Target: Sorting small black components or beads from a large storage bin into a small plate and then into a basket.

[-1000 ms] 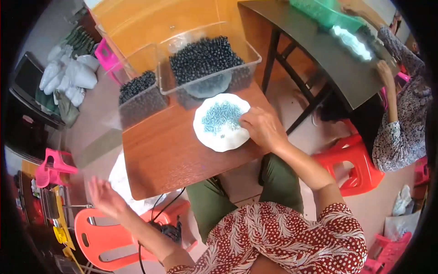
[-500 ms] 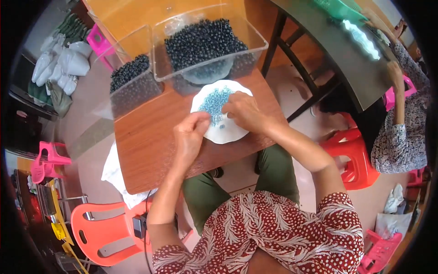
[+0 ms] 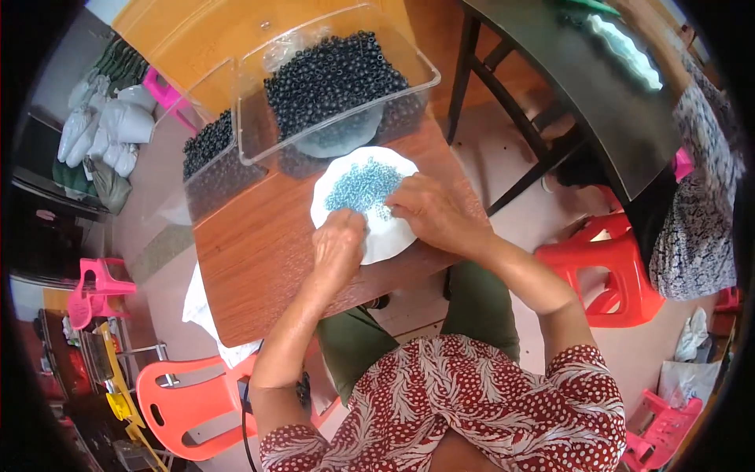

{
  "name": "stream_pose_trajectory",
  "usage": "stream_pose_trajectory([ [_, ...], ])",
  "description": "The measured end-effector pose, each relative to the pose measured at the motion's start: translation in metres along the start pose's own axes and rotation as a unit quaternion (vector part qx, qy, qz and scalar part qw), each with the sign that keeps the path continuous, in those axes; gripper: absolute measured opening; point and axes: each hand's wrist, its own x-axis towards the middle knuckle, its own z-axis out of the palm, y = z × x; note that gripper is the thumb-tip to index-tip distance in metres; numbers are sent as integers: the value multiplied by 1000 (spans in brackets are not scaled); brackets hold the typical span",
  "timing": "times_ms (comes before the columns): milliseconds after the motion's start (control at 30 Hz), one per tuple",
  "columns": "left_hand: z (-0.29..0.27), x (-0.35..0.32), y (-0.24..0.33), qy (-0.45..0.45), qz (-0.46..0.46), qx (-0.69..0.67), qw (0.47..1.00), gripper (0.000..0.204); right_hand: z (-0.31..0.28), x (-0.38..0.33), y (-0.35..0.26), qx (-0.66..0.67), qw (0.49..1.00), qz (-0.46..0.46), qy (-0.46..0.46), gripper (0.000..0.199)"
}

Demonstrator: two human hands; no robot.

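Now the left hand [image 3: 340, 240] is placed over the front-left edge of the round white plate with a wavy rim [image 3: 385, 242], no longer held out left of the reddish-brown wooden surface [image 3: 252, 252] as a second ago. The right hand [image 3: 429, 204] is kept at the plate's right side. Both hands are thus judged to be used together on the tiny, shiny blue-green beads [image 3: 363, 185]. Fingers are curled in on both, but the tips are hidden; whether either grip is closed on a bead cannot be told.

The beads are spread loosely across the plate's back and middle, with bare white left at the front. Just behind the plate, a clear plastic bin [image 3: 432, 79] is filled with larger black ring-shaped beads [image 3: 334, 82].
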Motion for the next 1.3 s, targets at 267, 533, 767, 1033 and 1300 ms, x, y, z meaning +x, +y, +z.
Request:
stream_pose_trajectory([
  [267,-7,4,0,6,-202,-440,875,5,12,3,0,113,991,66,3,11],
  [533,-16,11,9,-2,-243,-531,812,10,22,12,-13,214,970,96,60,11],
  [767,-8,13,18,182,-83,-203,959,7,32,10,-13,295,924,238,53,13],
  [1033,-4,8,8,184,-22,-141,973,5,38,14,-17,215,942,256,-3,20],
  [1300,5,2,13,185,-109,-245,945,17,37,17,-23,153,966,209,11,15],
])
